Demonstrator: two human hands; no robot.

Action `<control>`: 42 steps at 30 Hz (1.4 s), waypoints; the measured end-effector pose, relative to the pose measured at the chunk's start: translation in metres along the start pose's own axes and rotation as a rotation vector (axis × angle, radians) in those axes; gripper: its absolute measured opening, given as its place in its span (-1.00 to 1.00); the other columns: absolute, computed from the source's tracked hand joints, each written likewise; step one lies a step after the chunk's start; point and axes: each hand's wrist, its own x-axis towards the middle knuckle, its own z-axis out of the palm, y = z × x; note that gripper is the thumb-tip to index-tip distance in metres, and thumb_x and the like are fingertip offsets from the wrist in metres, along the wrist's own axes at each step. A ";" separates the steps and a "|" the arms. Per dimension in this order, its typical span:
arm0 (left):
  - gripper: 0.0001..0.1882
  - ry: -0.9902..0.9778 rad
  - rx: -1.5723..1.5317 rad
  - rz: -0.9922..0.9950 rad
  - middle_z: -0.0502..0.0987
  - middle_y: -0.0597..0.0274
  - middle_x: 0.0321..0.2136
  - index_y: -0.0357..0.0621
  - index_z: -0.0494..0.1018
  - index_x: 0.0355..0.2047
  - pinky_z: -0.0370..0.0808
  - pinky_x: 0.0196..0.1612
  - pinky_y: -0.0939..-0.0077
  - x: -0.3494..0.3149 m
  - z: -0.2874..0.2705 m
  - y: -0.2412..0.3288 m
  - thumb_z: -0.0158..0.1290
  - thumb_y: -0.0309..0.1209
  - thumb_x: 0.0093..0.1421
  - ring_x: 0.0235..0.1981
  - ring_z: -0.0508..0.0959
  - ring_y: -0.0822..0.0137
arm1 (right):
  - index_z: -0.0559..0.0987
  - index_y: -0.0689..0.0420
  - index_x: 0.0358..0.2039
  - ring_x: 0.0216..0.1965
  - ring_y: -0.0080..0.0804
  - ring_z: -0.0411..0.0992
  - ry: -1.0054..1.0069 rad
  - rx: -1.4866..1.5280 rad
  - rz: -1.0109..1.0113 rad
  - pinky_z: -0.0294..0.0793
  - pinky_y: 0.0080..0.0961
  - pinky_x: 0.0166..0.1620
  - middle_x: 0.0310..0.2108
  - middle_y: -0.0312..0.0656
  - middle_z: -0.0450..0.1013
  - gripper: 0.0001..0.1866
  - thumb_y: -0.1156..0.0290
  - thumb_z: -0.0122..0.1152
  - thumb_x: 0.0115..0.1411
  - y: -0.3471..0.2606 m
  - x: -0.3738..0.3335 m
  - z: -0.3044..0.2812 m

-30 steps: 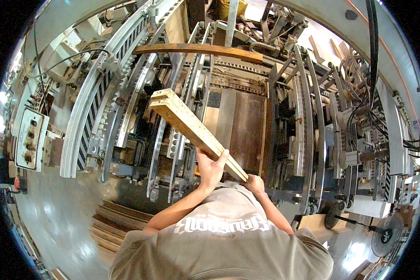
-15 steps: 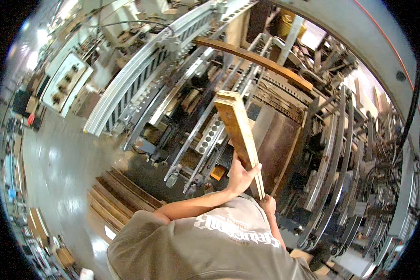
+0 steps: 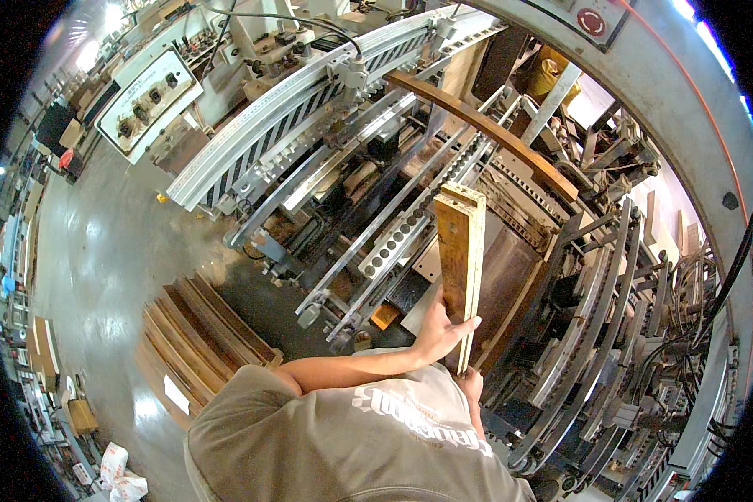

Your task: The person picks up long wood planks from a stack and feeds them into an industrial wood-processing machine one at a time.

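Far on my left, low on the grey floor (image 3: 117,251), lies a stack of dark wooden boards (image 3: 201,335), well apart from what I am handling. Above it a control panel (image 3: 146,100) sits on the machine, and a long striped rail (image 3: 309,109) runs up and to the right. My left hand (image 3: 437,333) comes next, wrapped around the lower part of a pale wooden plank (image 3: 460,259), thumb laid across its edge. The plank stands nearly upright above the machine's metal rails (image 3: 393,243). It looks stiff and fairly heavy, rough rather than slippery, so I judge a firm grip low down with a second hold underneath suits it. My right hand (image 3: 473,386) is at the plank's bottom end, mostly hidden; I cannot tell how it grips. A curved brown wooden piece (image 3: 485,130) arches beyond, on the right.
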 end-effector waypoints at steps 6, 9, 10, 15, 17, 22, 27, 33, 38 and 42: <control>-0.37 -0.045 -0.068 -0.021 0.45 0.15 -0.06 -0.27 0.23 0.15 0.47 0.03 0.39 0.012 -0.005 -0.004 0.30 -0.52 0.13 -0.03 0.47 0.34 | 0.67 0.10 -0.20 -0.31 0.08 0.59 0.067 0.050 -0.077 0.56 -0.11 -0.22 -0.40 0.04 0.60 -0.66 0.28 0.41 -0.02 -0.007 -0.011 -0.013; -0.38 -0.252 -0.069 -0.123 0.46 0.15 -0.08 -0.28 0.19 0.17 0.48 0.05 0.39 0.025 -0.007 0.005 0.27 -0.52 0.18 -0.02 0.48 0.35 | 0.65 0.10 -0.12 -0.16 0.04 0.58 0.157 0.086 -0.151 0.54 -0.14 -0.06 -0.25 0.04 0.61 -0.60 0.25 0.44 0.02 -0.035 -0.022 -0.040; -0.35 -0.336 -0.207 -0.119 0.44 0.08 0.00 -0.29 0.16 0.19 0.47 0.10 0.39 0.032 -0.006 -0.012 0.27 -0.52 0.19 0.05 0.45 0.36 | 0.64 0.11 -0.13 -0.12 0.02 0.56 0.218 0.028 -0.248 0.52 -0.16 -0.02 -0.21 0.01 0.60 -0.63 0.28 0.42 0.05 -0.050 -0.027 -0.055; -0.40 -0.887 -0.024 0.178 0.45 0.10 0.00 -0.22 0.25 0.14 0.45 0.13 0.34 0.055 0.068 -0.028 0.20 -0.60 0.09 0.06 0.47 0.20 | 0.59 0.07 -0.34 -0.24 -0.21 0.54 0.424 -0.161 -0.598 0.50 -0.25 -0.10 -0.31 -0.21 0.56 -0.85 0.41 0.39 0.07 -0.153 -0.097 -0.165; -0.36 -1.089 0.192 0.456 0.50 0.02 -0.05 -0.22 0.35 0.10 0.45 0.14 0.27 0.055 0.088 -0.054 0.32 -0.56 -0.02 0.02 0.52 0.05 | 0.58 0.02 -0.36 -0.26 -0.29 0.51 0.643 -0.203 -0.749 0.49 -0.25 -0.08 -0.34 -0.29 0.55 -0.84 0.43 0.40 0.05 -0.185 -0.123 -0.197; -0.45 -1.724 0.709 0.420 0.53 0.03 -0.09 -0.12 0.37 0.06 0.49 0.04 0.01 0.016 0.123 -0.086 0.23 -0.46 0.03 0.02 0.54 -0.06 | 0.36 -0.02 0.31 0.36 -0.13 0.16 0.333 -0.687 -0.123 -0.23 0.05 0.50 0.29 -0.16 0.29 -0.11 0.38 0.52 -0.09 -0.175 -0.155 -0.231; -0.53 -1.829 0.911 0.834 0.50 0.24 -0.16 0.07 0.38 0.08 0.32 0.20 -0.41 -0.028 0.122 -0.161 0.15 -0.48 0.14 -0.02 0.55 0.12 | 0.41 0.05 0.19 -0.19 0.07 0.60 -0.068 -0.326 0.394 0.56 0.01 -0.10 -0.25 0.03 0.61 -0.23 0.16 0.47 -0.05 -0.038 -0.173 -0.141; -0.23 -1.369 0.971 0.717 0.33 0.07 0.26 0.36 0.21 0.37 0.09 0.29 -0.59 -0.009 0.103 -0.176 0.10 -0.50 0.17 0.29 0.34 0.02 | 0.55 0.20 0.03 -0.16 0.00 0.61 0.116 0.239 0.483 0.55 -0.21 -0.04 -0.22 0.08 0.62 -0.39 0.28 0.35 -0.09 0.007 -0.127 -0.053; -0.03 -1.156 0.907 -0.020 0.32 -0.11 0.28 -0.08 0.06 0.44 0.26 0.36 0.00 0.035 0.076 -0.162 0.33 -0.18 0.11 0.31 0.33 -0.09 | 0.54 0.30 -0.10 -0.36 -0.50 0.48 0.092 0.749 0.364 0.49 -0.48 -0.22 -0.35 -0.24 0.56 -0.60 0.46 0.38 0.04 0.034 -0.058 -0.037; 0.09 -0.896 0.620 -0.572 0.46 -0.16 0.18 -0.28 0.03 0.42 0.45 0.21 0.19 0.039 0.061 -0.195 0.29 0.12 0.15 0.18 0.49 -0.01 | 0.54 0.25 -0.15 -0.41 -0.62 0.42 0.004 0.890 0.327 0.43 -0.56 -0.29 -0.40 -0.33 0.51 -0.65 0.41 0.44 0.09 0.014 -0.050 -0.067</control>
